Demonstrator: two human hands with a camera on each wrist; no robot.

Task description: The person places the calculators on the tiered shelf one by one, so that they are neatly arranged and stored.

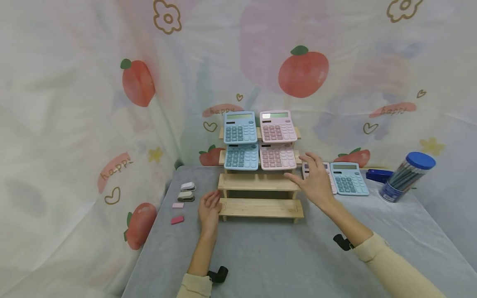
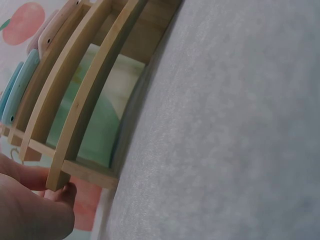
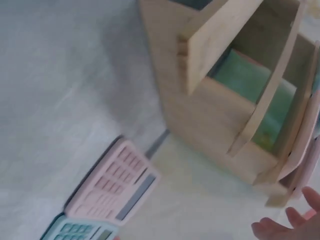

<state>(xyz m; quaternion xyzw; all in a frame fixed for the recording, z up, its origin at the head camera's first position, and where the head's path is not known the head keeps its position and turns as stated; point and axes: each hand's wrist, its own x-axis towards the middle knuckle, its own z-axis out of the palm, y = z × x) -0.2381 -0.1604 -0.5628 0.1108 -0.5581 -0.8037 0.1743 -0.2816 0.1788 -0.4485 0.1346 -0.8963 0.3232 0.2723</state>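
Note:
A four-step wooden rack (image 1: 261, 208) stands on the table. Its top step holds a blue calculator (image 1: 239, 127) and a pink calculator (image 1: 278, 126); another blue calculator (image 1: 242, 157) and pink calculator (image 1: 278, 156) lean on the step below. The two lower steps are bare. My left hand (image 1: 209, 211) grips the left end of the lowest step, thumb and fingers around the plank's corner in the left wrist view. With fingers spread, my right hand (image 1: 316, 182) hovers by the rack's right side, holding nothing and partly covering a pink calculator (image 1: 328, 167) on the table.
Right of that lie a blue calculator (image 1: 349, 179), a dark blue object (image 1: 379, 175) and a tilted blue-lidded jar of pencils (image 1: 406, 178). On the left are a white stapler (image 1: 188, 186), an olive one (image 1: 186, 196) and two pink blocks (image 1: 177, 219). A printed curtain hangs behind.

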